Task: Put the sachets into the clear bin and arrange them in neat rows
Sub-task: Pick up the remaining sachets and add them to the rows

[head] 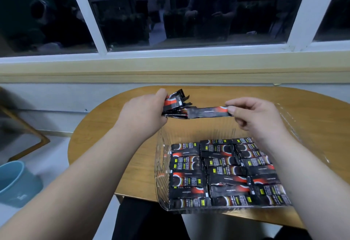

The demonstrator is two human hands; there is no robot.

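- On a rounded wooden table point(106, 126), set against the wall under a window point(189, 12): a clear bin point(161, 164), its near end reaching to the table's near edge.
- Lying flat inside the bin: black sachets point(223, 171) with red and yellow marks, packed in three rows side by side and covering the near and middle part of the floor, some overlapping a little.
- Raised above the bin's far end, over the table: left hand point(144, 112), fingers curled tight round a loose bundle of sachets point(175, 103), the ends fanning out past the thumb.
- Level with it, further right: right hand point(253, 114), thumb and forefinger pinching one end of a single sachet point(208, 111), the other fingers loosely bent beneath.
- Single sachet stretched nearly level between the two hands, its left end meeting the bundle; blurred there, so cannot tell whether tucked into the bundle or only touching it.
- Both bare forearms reaching in from the near edge, the right one crossing over the bin's right side.
- Down on the floor at far left: a pale blue bucket point(15, 183), and behind it a wooden frame point(28, 135) leaning by the wall.
- In the dark window glass: dim reflections of a room.
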